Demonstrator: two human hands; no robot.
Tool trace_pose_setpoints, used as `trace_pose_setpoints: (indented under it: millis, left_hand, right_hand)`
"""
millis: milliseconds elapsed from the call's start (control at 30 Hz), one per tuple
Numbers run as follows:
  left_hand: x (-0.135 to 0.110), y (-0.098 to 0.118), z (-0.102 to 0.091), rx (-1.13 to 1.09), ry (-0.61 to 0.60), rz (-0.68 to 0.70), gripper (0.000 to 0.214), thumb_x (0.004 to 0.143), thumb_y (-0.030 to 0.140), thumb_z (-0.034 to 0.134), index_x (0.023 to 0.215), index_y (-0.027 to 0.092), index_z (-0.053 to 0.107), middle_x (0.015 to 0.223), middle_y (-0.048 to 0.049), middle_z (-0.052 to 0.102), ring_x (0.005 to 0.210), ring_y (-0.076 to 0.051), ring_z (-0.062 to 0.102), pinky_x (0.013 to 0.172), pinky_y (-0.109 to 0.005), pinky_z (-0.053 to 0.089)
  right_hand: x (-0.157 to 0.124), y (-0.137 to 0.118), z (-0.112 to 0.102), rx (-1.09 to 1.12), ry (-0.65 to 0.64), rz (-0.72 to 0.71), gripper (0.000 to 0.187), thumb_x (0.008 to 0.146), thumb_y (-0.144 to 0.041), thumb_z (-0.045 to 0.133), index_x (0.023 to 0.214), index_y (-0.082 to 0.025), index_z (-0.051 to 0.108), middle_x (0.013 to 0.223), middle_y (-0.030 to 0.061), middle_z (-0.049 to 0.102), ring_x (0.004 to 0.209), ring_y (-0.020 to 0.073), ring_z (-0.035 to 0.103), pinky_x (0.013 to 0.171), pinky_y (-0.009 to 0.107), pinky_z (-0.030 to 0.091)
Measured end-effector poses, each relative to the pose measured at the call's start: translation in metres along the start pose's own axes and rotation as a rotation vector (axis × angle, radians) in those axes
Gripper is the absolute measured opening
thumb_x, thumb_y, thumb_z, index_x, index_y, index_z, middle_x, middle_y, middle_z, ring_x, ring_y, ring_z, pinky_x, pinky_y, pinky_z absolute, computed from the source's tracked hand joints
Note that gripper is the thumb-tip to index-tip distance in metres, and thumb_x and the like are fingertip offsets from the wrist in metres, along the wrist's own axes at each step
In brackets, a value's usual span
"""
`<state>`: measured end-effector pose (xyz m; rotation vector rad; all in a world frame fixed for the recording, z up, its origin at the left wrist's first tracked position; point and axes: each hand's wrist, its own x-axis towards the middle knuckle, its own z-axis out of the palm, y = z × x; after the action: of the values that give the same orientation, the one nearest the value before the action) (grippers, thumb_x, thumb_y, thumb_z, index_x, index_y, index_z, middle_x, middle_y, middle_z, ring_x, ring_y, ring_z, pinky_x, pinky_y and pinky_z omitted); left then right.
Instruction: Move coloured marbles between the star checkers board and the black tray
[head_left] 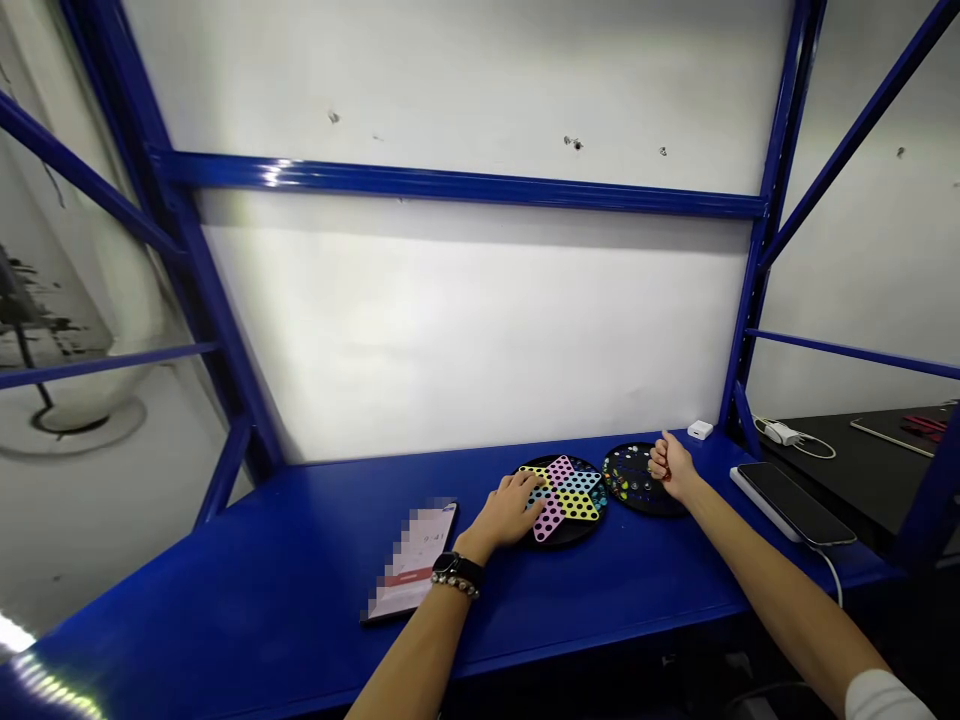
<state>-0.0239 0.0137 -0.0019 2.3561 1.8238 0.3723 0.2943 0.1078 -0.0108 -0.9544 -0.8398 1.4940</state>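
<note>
While the left hand (508, 510) rests unclenched on the seemingly unfilled star board (561, 492), the right hand (673, 470) curls near loose pieces (622, 484), grip unclear.

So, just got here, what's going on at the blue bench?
One person, both hands busy. Left hand lies over the left side of the star board, fingers spread. Right hand is at the right side of the round black tray, fingers curled; can't tell whether it holds anything. Small coloured pieces lie in the tray, mostly toward its left.
</note>
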Motion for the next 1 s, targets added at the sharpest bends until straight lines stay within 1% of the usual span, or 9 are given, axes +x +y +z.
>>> trace_pose_setpoints:
  millis: [100,167,267,333,367,467,600,867,1000]
  left_hand:
    - [0.002,-0.002,0.002,0.004,0.006,0.003,0.041,0.096,0.040,0.039,0.131,0.026,0.056,0.145,-0.0084,0.049,0.129,-0.032,0.047,0.102,-0.048,0.046]
    - [0.002,-0.003,0.003,0.001,0.009,0.008,0.041,0.095,0.041,0.040,0.130,0.027,0.057,0.145,-0.0078,0.049,0.129,-0.032,0.047,0.102,-0.048,0.046]
    - [0.003,-0.005,0.004,-0.001,0.005,0.003,0.043,0.096,0.041,0.039,0.132,0.026,0.056,0.147,-0.0084,0.048,0.131,-0.032,0.046,0.102,-0.049,0.046]
    - [0.002,-0.004,0.003,0.002,-0.002,-0.003,0.044,0.096,0.041,0.038,0.134,0.025,0.054,0.147,-0.0090,0.047,0.132,-0.032,0.045,0.102,-0.050,0.046]
    - [0.002,-0.004,0.003,0.002,-0.004,-0.003,0.045,0.096,0.041,0.038,0.135,0.025,0.053,0.148,-0.0091,0.047,0.132,-0.033,0.044,0.102,-0.050,0.046]
    - [0.002,-0.003,0.003,-0.003,-0.004,-0.002,0.045,0.096,0.042,0.037,0.134,0.026,0.054,0.148,-0.0084,0.047,0.133,-0.032,0.043,0.103,-0.049,0.045]
    - [0.003,-0.004,0.004,-0.016,0.000,0.004,0.043,0.096,0.040,0.038,0.133,0.026,0.055,0.147,-0.0081,0.047,0.132,-0.032,0.044,0.104,-0.049,0.044]
    - [0.003,-0.005,0.005,-0.004,0.006,0.005,0.042,0.096,0.041,0.039,0.132,0.026,0.055,0.146,-0.0076,0.048,0.131,-0.030,0.045,0.104,-0.047,0.045]
    - [0.003,-0.006,0.006,-0.005,0.008,0.012,0.040,0.095,0.040,0.040,0.130,0.029,0.056,0.145,-0.0059,0.049,0.130,-0.030,0.046,0.103,-0.047,0.045]
  right_hand:
    - [0.003,0.005,0.007,-0.263,-0.069,-0.054,0.040,0.098,-0.048,0.039,0.067,-0.025,0.028,0.050,-0.0100,0.027,0.036,0.0056,0.020,0.039,0.022,0.018]
    - [0.002,0.009,0.012,-0.544,-0.116,-0.116,0.040,0.097,-0.050,0.040,0.067,-0.024,0.033,0.052,-0.0087,0.032,0.038,0.0065,0.024,0.041,0.022,0.021]
    - [-0.003,0.016,0.020,-1.089,-0.139,-0.317,0.039,0.098,-0.046,0.040,0.068,-0.021,0.044,0.062,-0.0012,0.050,0.052,0.0110,0.046,0.051,0.023,0.033]
    - [-0.008,0.019,0.026,-1.433,-0.135,-0.418,0.032,0.099,-0.038,0.039,0.077,-0.019,0.054,0.078,0.0049,0.062,0.073,0.0164,0.059,0.062,0.025,0.039]
    - [-0.011,0.019,0.029,-1.574,-0.137,-0.429,0.028,0.100,-0.034,0.039,0.086,-0.019,0.058,0.086,0.0073,0.065,0.082,0.0189,0.062,0.067,0.026,0.040]
    - [-0.019,0.018,0.034,-1.856,-0.172,-0.379,0.026,0.101,-0.027,0.037,0.105,-0.016,0.060,0.103,0.0142,0.068,0.093,0.0238,0.066,0.074,0.030,0.043]
    - [-0.027,0.012,0.038,-1.985,-0.233,-0.362,0.031,0.102,-0.024,0.034,0.109,-0.014,0.063,0.109,0.0194,0.068,0.098,0.0282,0.068,0.079,0.034,0.044]
    - [-0.038,0.011,0.045,-2.020,-0.343,-0.393,0.030,0.101,-0.026,0.036,0.114,-0.016,0.061,0.111,0.0176,0.070,0.101,0.0299,0.068,0.080,0.036,0.046]
    - [-0.042,0.010,0.045,-2.042,-0.333,-0.333,0.028,0.097,-0.021,0.040,0.117,-0.015,0.060,0.113,0.0195,0.069,0.103,0.0310,0.068,0.081,0.037,0.046]
